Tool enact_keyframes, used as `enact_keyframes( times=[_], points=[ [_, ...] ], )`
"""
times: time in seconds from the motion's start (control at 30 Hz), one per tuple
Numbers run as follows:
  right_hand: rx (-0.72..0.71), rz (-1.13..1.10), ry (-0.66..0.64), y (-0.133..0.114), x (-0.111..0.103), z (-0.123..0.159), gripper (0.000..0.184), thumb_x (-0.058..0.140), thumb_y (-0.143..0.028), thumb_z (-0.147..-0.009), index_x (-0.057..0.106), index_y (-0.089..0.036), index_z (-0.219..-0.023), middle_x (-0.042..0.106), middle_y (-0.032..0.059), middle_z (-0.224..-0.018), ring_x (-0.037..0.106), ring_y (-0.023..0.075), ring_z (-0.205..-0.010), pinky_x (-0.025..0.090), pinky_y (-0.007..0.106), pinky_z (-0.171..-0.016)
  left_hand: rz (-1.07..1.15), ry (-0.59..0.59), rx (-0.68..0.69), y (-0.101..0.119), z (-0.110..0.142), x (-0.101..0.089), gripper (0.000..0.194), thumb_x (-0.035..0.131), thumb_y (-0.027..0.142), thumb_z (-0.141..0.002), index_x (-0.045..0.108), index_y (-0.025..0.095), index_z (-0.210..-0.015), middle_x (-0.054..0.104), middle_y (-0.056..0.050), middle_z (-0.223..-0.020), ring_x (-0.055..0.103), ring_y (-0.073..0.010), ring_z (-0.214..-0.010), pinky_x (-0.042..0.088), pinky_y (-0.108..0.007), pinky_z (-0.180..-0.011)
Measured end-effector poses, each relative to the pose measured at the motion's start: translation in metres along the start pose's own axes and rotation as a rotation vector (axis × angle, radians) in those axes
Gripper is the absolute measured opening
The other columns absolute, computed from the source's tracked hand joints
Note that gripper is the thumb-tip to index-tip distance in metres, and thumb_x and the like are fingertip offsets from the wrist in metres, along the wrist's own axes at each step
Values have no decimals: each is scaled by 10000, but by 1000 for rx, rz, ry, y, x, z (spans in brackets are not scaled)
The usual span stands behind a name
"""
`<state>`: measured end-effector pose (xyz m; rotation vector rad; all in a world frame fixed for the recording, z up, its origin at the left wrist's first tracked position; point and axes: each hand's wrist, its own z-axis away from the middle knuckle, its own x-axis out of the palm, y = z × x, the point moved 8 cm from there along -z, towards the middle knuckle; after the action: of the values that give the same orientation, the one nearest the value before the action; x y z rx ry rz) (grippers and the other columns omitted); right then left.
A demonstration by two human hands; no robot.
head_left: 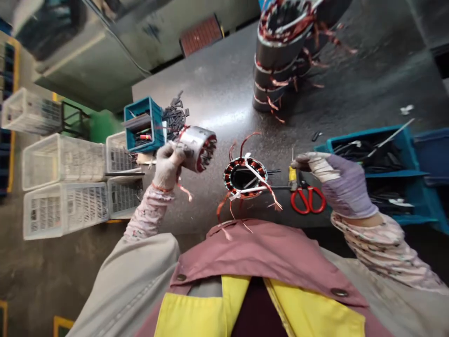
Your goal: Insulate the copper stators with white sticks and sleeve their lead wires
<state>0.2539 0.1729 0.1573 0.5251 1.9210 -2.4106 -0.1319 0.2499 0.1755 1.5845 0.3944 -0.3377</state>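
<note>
- Wound motor stator [198, 149], silver laminated core with red-and-copper windings: held up off the bench, gripped at the near end by left hand [168, 166] in a pale knit glove, fingers closed around the core
- Long axis of stator: tilted, running from those fingers toward the person's right and slightly forward, wound end pointed away from the palm, toward the middle of the bench
- Left arm, in a floral sleeve [149, 213]: bent, forearm raised, clearly the nearer arm to the held stator
- Right hand [336, 182], in a purple-and-white glove: well apart from the held stator, fingers together and curled, nothing visibly held, just above red-handled scissors [307, 200]
- Second stator [245, 178], with white strips and loose copper leads: lying flat on the dark workbench [224, 84], between the two hands
- Stack of stators [280, 56]: upright at the far side of the bench, copper ends trailing
- Blue crate [143, 124]: just beyond the left hand, beside a heap of small black pieces [174, 117]
- Larger blue crate [372, 173], filled with black parts: just beyond the right hand
- White plastic baskets [65, 161]: on the floor, left of the bench
</note>
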Motion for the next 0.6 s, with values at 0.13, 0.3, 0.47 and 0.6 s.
enact_keyframes(
  times=[0.13,0.3,0.47,0.6],
  points=[
    [-81,178,-15,-5,-3,11,197,661,-388,-849,772,-241,-919,786,71,-900,747,240,-799,621,405,-796,-238,-157,-19,-50,-58,33,379,595,537,-877,585,204,-697,630,19,-739,566,-119,-763,477,-316,-736],
    [-361,414,-224,-26,32,-3,223,601,-345,-893,766,-221,-978,784,76,-1016,745,243,-941,600,395,-887,-703,-379,11,-107,-107,93,220,616,350,-860,703,148,-848,670,-115,-1067,590,-206,-1000,470,-341,-892],
    [-466,530,-447,-30,90,-33,243,647,-413,-890,772,-224,-976,773,58,-977,725,239,-924,581,393,-860,-893,-598,-47,-135,-100,128,307,640,384,-857,733,169,-1056,595,-146,-1333,597,-307,-1130,466,-411,-968],
    [-534,394,-465,-50,113,-30,191,653,-356,-878,759,-198,-885,754,63,-871,698,221,-813,565,387,-804,-840,-532,24,-110,-78,111,230,653,334,-865,718,202,-1041,554,-101,-1447,559,-291,-1247,439,-395,-1078]
  ],
)
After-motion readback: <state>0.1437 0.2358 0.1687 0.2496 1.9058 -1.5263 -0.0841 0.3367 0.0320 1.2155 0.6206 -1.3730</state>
